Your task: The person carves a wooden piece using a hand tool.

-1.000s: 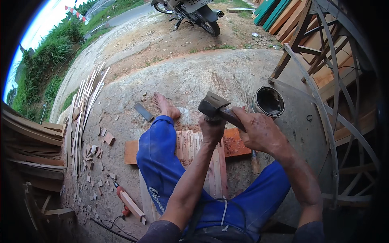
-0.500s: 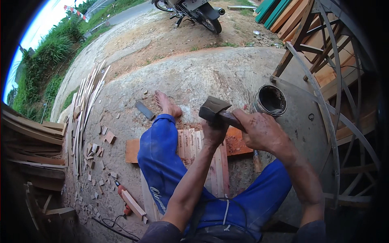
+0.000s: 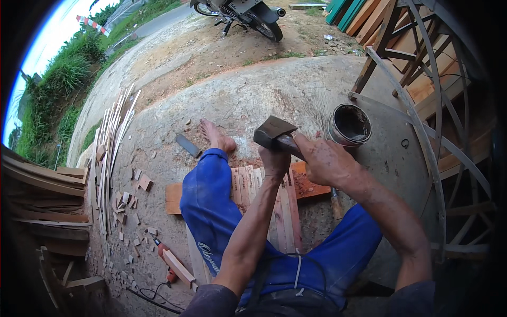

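Observation:
My right hand point(image 3: 330, 161) grips the wooden handle of a hatchet point(image 3: 274, 131), whose dark, broad head is raised toward the left. Directly below that head is my left hand point(image 3: 275, 165), closed like a fist. The hatchet hides most of its fingers and whatever they may hold. Under my hands, pale wooden strips point(image 3: 282, 224) with dark marks lie side by side between my legs. They rest across an orange-brown board point(image 3: 309, 185) strewn with shavings. A wooden-handled tool point(image 3: 336, 203) lies right of the board.
A dark-stained bucket point(image 3: 331, 129) stands at the right, near curved metal framing point(image 3: 406, 100). Left lie a grey flat block point(image 3: 188, 145), wood offcuts point(image 3: 124, 203), long thin slats point(image 3: 108, 153) and a red corded power tool point(image 3: 162, 251). A motorcycle point(image 3: 259, 18) is parked beyond.
My right hand and the hatchet have shifted slightly left and upward in view, the head still over my left hand. The whole view has also shifted a little.

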`<move>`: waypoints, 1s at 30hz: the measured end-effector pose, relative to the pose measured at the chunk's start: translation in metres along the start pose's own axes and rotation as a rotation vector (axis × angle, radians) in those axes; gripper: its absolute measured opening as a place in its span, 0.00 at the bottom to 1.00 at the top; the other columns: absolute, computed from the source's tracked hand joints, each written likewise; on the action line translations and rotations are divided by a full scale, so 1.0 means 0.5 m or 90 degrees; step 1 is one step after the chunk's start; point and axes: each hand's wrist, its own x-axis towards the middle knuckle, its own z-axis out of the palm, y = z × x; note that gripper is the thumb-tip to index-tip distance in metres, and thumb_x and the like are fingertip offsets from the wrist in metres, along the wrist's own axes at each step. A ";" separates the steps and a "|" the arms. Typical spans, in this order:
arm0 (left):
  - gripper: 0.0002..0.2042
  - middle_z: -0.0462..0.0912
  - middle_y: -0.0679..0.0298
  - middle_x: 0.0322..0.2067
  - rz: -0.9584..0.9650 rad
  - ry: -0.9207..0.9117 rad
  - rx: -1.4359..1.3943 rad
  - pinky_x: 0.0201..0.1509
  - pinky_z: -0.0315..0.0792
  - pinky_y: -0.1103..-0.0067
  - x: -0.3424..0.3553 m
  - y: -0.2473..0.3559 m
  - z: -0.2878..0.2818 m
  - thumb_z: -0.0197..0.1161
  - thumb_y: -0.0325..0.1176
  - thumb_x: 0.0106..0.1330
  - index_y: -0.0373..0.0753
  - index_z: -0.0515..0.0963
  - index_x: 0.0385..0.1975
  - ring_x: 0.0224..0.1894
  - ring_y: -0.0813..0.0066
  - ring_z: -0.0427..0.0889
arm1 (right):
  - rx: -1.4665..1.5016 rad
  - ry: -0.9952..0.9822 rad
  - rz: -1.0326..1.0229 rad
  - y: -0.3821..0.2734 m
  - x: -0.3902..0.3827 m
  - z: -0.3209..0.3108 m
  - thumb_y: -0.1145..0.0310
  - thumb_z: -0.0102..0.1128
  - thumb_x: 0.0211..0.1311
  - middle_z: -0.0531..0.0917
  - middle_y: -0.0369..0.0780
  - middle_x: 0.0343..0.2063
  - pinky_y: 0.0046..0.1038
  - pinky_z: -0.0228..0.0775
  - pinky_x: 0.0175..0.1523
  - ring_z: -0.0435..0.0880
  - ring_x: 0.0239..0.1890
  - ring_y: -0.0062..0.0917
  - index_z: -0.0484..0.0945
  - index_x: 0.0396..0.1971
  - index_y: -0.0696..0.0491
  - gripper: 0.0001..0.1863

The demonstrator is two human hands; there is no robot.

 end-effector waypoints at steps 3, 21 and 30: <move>0.11 0.85 0.61 0.31 0.105 0.116 -0.163 0.40 0.76 0.74 -0.036 0.103 -0.012 0.70 0.32 0.56 0.37 0.83 0.37 0.35 0.73 0.85 | 0.057 0.019 -0.048 -0.002 -0.054 -0.055 0.72 0.56 0.58 0.83 0.54 0.34 0.49 0.76 0.47 0.85 0.41 0.49 0.66 0.52 0.54 0.21; 0.09 0.86 0.64 0.34 -0.138 -0.036 -0.214 0.41 0.76 0.74 0.012 -0.004 0.011 0.70 0.29 0.58 0.35 0.81 0.37 0.37 0.73 0.84 | 0.175 0.153 -0.075 0.009 -0.046 -0.069 0.74 0.57 0.56 0.82 0.54 0.25 0.47 0.76 0.39 0.85 0.32 0.50 0.67 0.51 0.54 0.21; 0.12 0.78 0.65 0.25 0.055 0.059 -0.012 0.38 0.73 0.74 -0.106 0.086 -0.011 0.75 0.29 0.55 0.36 0.75 0.28 0.31 0.74 0.79 | 0.348 0.158 0.089 0.089 -0.062 0.085 0.74 0.61 0.54 0.82 0.56 0.31 0.41 0.75 0.46 0.84 0.41 0.51 0.69 0.52 0.54 0.24</move>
